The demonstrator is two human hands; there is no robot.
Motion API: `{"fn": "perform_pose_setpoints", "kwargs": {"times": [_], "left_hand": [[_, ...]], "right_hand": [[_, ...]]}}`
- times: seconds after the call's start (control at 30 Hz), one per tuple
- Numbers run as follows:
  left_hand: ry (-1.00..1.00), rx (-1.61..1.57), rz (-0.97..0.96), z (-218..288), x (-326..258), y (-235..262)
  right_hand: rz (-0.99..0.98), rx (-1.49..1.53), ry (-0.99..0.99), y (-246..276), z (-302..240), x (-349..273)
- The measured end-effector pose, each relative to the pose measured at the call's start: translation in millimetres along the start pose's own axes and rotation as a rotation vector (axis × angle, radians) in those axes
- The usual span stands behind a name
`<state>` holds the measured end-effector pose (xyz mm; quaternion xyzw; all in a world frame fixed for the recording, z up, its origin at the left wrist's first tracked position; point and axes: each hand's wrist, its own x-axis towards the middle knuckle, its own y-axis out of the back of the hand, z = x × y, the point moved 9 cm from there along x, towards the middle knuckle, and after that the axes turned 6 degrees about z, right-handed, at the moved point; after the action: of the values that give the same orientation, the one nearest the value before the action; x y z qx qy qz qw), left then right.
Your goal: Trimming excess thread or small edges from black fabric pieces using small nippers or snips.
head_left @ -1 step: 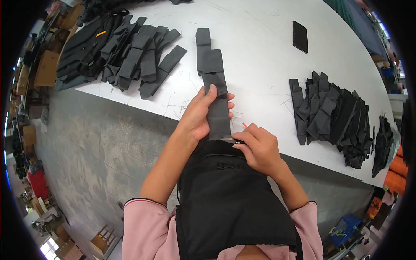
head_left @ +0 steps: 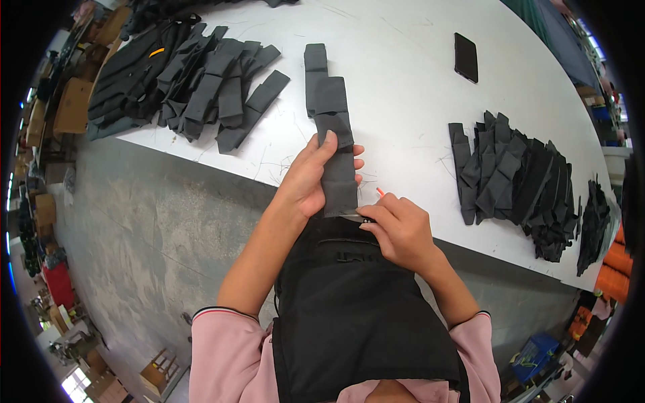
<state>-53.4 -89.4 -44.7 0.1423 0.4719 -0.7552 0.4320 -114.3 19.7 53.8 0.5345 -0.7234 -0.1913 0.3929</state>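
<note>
- The left hand [head_left: 310, 178] lies on the near end of a dark fabric strip [head_left: 334, 127]; its fingers [head_left: 328, 142] are closed around the strip, the forefinger stretched up along the left edge and the other fingertips showing past the right edge.
- The right hand [head_left: 402, 228] sits just right of the strip's near end, its fingers curled shut and pinching a small tool with an orange tip [head_left: 380, 192]; the fingertips meet the strip's bottom edge, and what kind of tool it is cannot be told.
- The strip runs as a chain of joined dark pieces from the near edge of the bench [head_left: 403, 87] away toward the far side, lying flat on the white top.
- Below both hands a black apron [head_left: 356, 302] covers the person's front; pink sleeves [head_left: 222, 349] show at the lower edge.
- Left of the strip, well apart, a fanned heap of dark strips [head_left: 215, 87] lies on the bench, with darker garments piled farther left.
- Right of the hands, a second stack of dark strips [head_left: 517, 181] spreads along the near right part of the bench.
- A flat black rectangle [head_left: 465, 56] lies alone on the far right of the bench.
- Grey floor [head_left: 134, 221] lies to the left.
</note>
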Motion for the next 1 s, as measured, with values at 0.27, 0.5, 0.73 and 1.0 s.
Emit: {"fn": "perform_pose_setpoints", "kwargs": {"times": [0.27,0.5,0.73,1.0], "left_hand": [[0.018,-0.038,-0.050,1.7,-1.5,-5.8],[-0.013,-0.036,-0.124,10.0,-1.0,-12.1],[-0.140,-0.019,-0.183,2.9,2.9,-12.5],[-0.141,0.088,-0.205,23.5,0.7,-28.0]], "right_hand": [[0.041,0.015,-0.008,-0.6,0.7,-1.4],[0.139,0.241,-0.331,17.9,19.9,29.2],[0.223,0.487,-0.417,-7.7,39.2,10.0],[0.165,0.028,0.273,-12.7,-21.1,-11.1]]}}
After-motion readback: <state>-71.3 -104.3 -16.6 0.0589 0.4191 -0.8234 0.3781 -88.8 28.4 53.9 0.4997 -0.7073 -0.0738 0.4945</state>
